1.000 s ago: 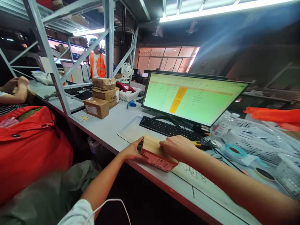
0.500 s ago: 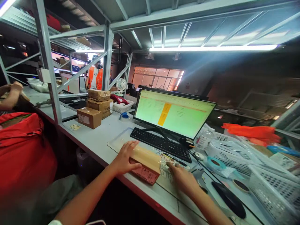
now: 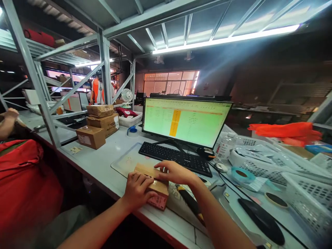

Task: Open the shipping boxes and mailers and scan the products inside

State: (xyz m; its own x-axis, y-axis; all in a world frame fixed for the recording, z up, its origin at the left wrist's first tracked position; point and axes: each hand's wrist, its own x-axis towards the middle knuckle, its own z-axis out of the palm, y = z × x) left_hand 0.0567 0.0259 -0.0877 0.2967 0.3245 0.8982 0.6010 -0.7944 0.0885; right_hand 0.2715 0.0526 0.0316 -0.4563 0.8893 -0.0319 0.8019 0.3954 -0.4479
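A small cardboard box (image 3: 161, 187) with a red printed label on its front side lies on the desk mat (image 3: 120, 165). My left hand (image 3: 138, 191) grips its left part, with the fingers over the top and the thumb against the labelled side. Across the top from the right comes my right hand (image 3: 175, 172), its bent fingers on the top flaps where a dark gap shows. Partly under my right forearm, a yellow and black tool (image 3: 190, 202), which looks like a utility knife, rests beside the box.
Behind the mat stand a black keyboard (image 3: 175, 158) and a monitor (image 3: 185, 122). Stacked cardboard boxes (image 3: 103, 125) and blue tape (image 3: 133, 129) are at left. To the right are a black mouse (image 3: 261, 220), a teal tape roll (image 3: 242, 174) and white baskets (image 3: 306, 197). Another person's hand (image 3: 10, 119) shows far left.
My right hand has moved left from beside the box onto its top. My left hand now lies further over the box. The yellow and black tool has come into view.
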